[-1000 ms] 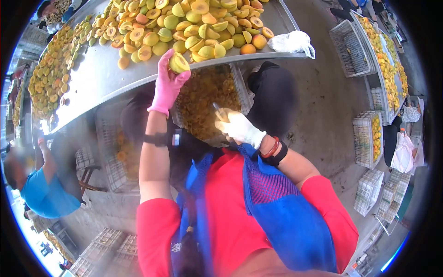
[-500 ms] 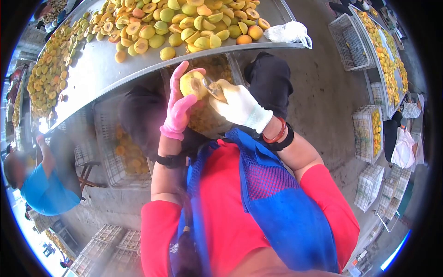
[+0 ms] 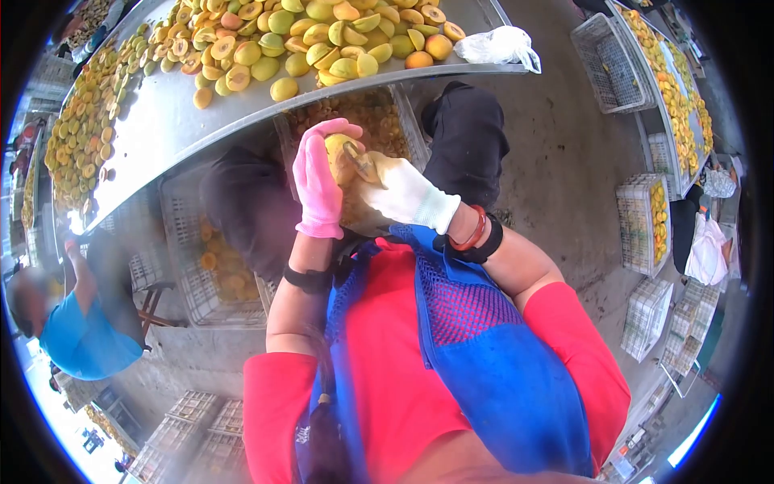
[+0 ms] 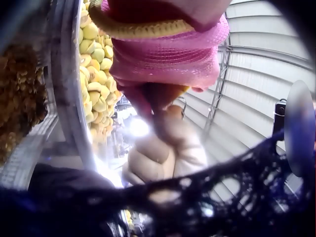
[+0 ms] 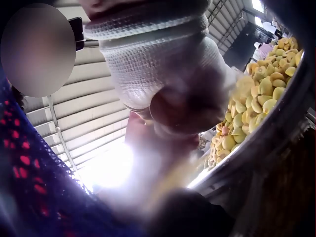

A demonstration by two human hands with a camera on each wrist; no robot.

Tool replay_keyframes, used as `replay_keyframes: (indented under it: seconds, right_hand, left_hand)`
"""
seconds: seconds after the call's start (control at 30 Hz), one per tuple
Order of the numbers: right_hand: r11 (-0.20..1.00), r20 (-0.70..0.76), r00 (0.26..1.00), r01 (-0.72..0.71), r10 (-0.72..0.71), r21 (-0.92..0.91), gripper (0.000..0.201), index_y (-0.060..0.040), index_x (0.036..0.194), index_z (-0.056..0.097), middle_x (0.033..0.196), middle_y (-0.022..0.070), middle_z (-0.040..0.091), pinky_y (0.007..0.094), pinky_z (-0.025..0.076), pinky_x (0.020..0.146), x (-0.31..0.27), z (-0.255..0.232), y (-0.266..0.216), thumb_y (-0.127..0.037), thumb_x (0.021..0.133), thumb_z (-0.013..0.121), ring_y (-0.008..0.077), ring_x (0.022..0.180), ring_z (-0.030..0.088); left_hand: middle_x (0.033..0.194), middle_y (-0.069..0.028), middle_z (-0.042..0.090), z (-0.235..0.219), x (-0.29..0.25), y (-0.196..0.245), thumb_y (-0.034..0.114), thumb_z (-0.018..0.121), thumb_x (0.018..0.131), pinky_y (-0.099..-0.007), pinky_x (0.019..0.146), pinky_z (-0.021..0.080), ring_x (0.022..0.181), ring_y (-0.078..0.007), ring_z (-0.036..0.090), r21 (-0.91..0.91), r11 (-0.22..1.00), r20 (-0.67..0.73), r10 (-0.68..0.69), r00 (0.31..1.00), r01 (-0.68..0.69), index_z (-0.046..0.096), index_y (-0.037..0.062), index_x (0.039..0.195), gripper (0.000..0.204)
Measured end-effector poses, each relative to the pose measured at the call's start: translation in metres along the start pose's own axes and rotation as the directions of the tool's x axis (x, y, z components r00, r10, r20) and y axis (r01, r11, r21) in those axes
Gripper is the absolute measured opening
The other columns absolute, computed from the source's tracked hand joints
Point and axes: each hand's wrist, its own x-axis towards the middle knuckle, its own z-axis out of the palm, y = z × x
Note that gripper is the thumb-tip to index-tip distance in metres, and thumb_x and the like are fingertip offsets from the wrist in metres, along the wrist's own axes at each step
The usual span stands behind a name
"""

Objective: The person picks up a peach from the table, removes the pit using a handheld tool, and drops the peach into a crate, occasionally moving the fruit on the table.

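Observation:
My left hand (image 3: 318,184), in a pink glove, cups a yellow-green peach half (image 3: 338,156), its fingers curled over the far side. Against the fruit's right side is my right hand (image 3: 403,192), in a white glove with stained fingertips, gripping a small metal pitting tool (image 3: 360,164). The tool's tip meets the peach half and is mostly hidden by fingers and fruit. In the left wrist view the pink glove (image 4: 165,61) stands above the blurred white glove (image 4: 160,158). The white glove (image 5: 153,64) covers most of the work in the right wrist view.
A metal table (image 3: 165,133) heaped with peach halves (image 3: 322,40) lies ahead, a white plastic bag (image 3: 493,47) at its corner. Under it, between the knees, stands a crate of fruit scraps (image 3: 411,121). Another crate (image 3: 181,266) is at left, near a person in blue (image 3: 89,335).
The left hand has come down from the table edge with the peach half, and the right hand has risen to meet it. Since then the left fingers have closed further round the fruit.

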Motion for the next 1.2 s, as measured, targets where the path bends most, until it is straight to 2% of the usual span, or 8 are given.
replay_keyframes:
  seconds: [0.17,0.27,0.33,0.47,0.67,0.87,1.0,1.2]
  right_hand:
    - [0.716,0.432,0.761,-0.629,0.484,0.303,0.021,0.0012,0.105,0.056,0.076,0.0094,0.063,0.0405,0.051,0.065,0.003,-0.016,-0.032,-0.017,0.096,0.058,0.0206,0.068,0.062]
    - [0.757,0.467,0.771,-0.593,0.434,0.276,0.018,-0.0008,0.104,0.056,0.074,0.0085,0.061,0.0352,0.05,0.059,0.004,-0.019,-0.036,-0.016,0.096,0.057,0.0175,0.063,0.061]
    - [0.941,0.209,0.966,-0.205,0.151,0.269,0.016,-0.0029,0.104,0.055,0.071,0.0062,0.059,0.0325,0.047,0.051,0.002,0.001,-0.011,-0.016,0.096,0.056,0.0146,0.057,0.057]
    - [0.983,-0.01,0.984,0.178,-0.179,-0.033,0.013,-0.0059,0.104,0.055,0.067,0.0021,0.054,0.0285,0.041,0.043,0.0,0.019,0.024,-0.015,0.095,0.056,0.0106,0.049,0.051]
    - [0.687,0.553,0.696,-0.672,0.459,0.276,0.012,-0.0038,0.099,0.057,0.067,0.002,0.054,0.0307,0.043,0.046,0.007,-0.021,-0.041,-0.014,0.094,0.056,0.0126,0.052,0.053]
    - [0.965,0.24,0.945,-0.248,0.222,0.084,0.007,-0.0054,0.095,0.056,0.063,0.0016,0.052,0.0282,0.04,0.043,0.0,0.014,0.008,-0.012,0.094,0.055,0.012,0.049,0.051]
    - [0.677,0.578,0.724,-0.64,0.375,0.363,0.01,-0.0068,0.102,0.057,0.063,0.001,0.053,0.0265,0.038,0.042,0.002,-0.005,-0.018,-0.014,0.095,0.056,0.0111,0.048,0.05]
    - [0.525,0.512,0.786,-0.615,0.347,0.588,0.006,-0.0099,0.098,0.056,0.068,-0.0017,0.053,0.023,0.036,0.042,0.005,-0.003,-0.026,-0.016,0.097,0.057,0.0072,0.049,0.048]
  left_hand:
    - [0.1,-0.0126,0.069,0.001,0.0,0.003,0.03,0.039,0.106,-0.0297,0.078,0.052,0.082,-0.017,0.065,0.164,0.982,-0.005,0.093,0.996,-0.091,0.062,-0.0012,0.111,0.039]
    - [0.098,-0.0148,0.069,0.002,0.0,0.002,0.03,0.037,0.104,-0.0305,0.076,0.053,0.081,-0.019,0.066,0.145,0.987,-0.024,0.065,0.998,-0.061,0.061,-0.0026,0.109,0.041]
    - [0.097,-0.015,0.069,0.003,0.001,0.001,0.03,0.037,0.104,-0.0304,0.076,0.053,0.081,-0.0192,0.066,0.1,0.993,-0.034,0.06,0.998,-0.056,0.061,-0.0029,0.109,0.042]
    - [0.095,-0.0134,0.069,-0.001,0.004,-0.005,0.03,0.037,0.107,-0.0292,0.075,0.052,0.078,-0.0174,0.065,0.074,0.993,0.014,0.093,0.996,-0.094,0.062,-0.0023,0.109,0.041]
    - [0.09,-0.0126,0.07,-0.013,0.009,-0.004,0.031,0.035,0.106,-0.0288,0.069,0.053,0.072,-0.0167,0.065,0.21,0.977,0.155,0.007,0.988,-0.04,0.063,-0.0023,0.106,0.044]
    - [0.09,-0.0119,0.07,-0.011,0.006,-0.004,0.033,0.035,0.106,-0.0285,0.068,0.053,0.072,-0.016,0.065,0.106,0.988,0.083,-0.124,0.989,0.115,0.064,-0.0015,0.102,0.046]
    - [0.091,-0.0113,0.07,-0.017,0.005,-0.007,0.033,0.037,0.107,-0.0283,0.069,0.053,0.072,-0.0161,0.065,0.082,0.989,0.084,-0.126,0.988,0.119,0.064,-0.0015,0.104,0.044]
    - [0.095,-0.0093,0.07,-0.002,0.009,-0.003,0.03,0.042,0.106,-0.0283,0.072,0.053,0.077,-0.015,0.065,0.07,0.989,-0.11,-0.118,0.987,0.127,0.063,-0.0016,0.11,0.039]
